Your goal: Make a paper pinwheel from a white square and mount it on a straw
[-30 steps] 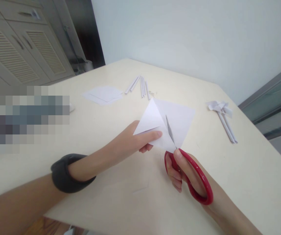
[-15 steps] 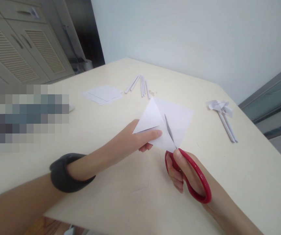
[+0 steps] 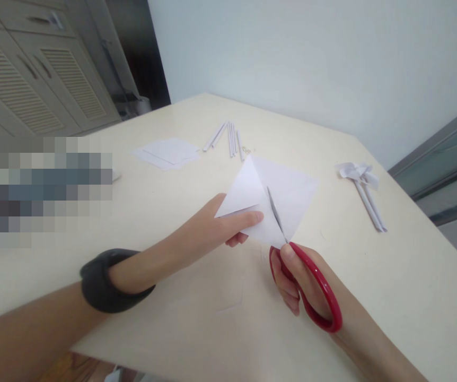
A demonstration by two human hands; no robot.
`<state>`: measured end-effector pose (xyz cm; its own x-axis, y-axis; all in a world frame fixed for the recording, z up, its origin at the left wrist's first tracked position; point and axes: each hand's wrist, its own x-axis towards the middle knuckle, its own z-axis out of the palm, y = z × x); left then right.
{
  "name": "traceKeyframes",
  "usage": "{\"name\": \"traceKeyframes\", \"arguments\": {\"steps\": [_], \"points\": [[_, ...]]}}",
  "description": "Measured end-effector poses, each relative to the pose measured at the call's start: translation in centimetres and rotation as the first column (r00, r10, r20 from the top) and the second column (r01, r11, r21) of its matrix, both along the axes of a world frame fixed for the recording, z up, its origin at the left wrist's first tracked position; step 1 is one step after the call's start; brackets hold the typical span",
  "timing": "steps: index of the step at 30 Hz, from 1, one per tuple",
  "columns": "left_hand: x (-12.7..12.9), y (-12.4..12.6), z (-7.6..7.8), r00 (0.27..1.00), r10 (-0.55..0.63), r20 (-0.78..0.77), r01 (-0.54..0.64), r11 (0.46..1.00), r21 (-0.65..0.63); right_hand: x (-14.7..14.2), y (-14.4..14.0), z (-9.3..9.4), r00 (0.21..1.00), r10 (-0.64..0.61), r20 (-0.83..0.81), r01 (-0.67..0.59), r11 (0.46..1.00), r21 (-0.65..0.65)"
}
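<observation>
Scissors biting into a folded sheet at frame centre

The left hand (image 3: 216,225) pinches the white paper (image 3: 288,193) from the left; the right hand (image 3: 304,286), closed through the red scissors (image 3: 312,289), points the blades up-left into its lower corner above the worktop (image 3: 391,276).

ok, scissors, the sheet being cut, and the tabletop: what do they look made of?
Scissors: glossy red handle loops, likely plastic, given the sheen; thin grey blades, probably steel. Sheet: thin matte white paper; it holds a sharp crease and lifts where the left hand grips it. Table: smooth pale cream surface, faint grain, likely laminate or veneer; can't tell which.
</observation>
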<state>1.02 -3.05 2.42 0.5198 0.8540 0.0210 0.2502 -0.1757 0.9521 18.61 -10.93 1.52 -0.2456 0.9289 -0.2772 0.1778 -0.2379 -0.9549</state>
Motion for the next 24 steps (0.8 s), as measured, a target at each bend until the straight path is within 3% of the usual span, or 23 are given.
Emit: {"name": "traceKeyframes", "arguments": {"steps": [13,24], "points": [[0.36,-0.47,0.64,0.994,0.082,-0.07,-0.08,0.996,0.031,-0.41,0.12,0.26,0.999,0.013,0.038,-0.013,1.0,-0.013],[0.4,-0.29,0.17,0.986,0.132,0.102,-0.129,0.991,-0.035,-0.34,-0.16,0.26,0.999,0.019,-0.04,-0.021,0.998,-0.056]]}}
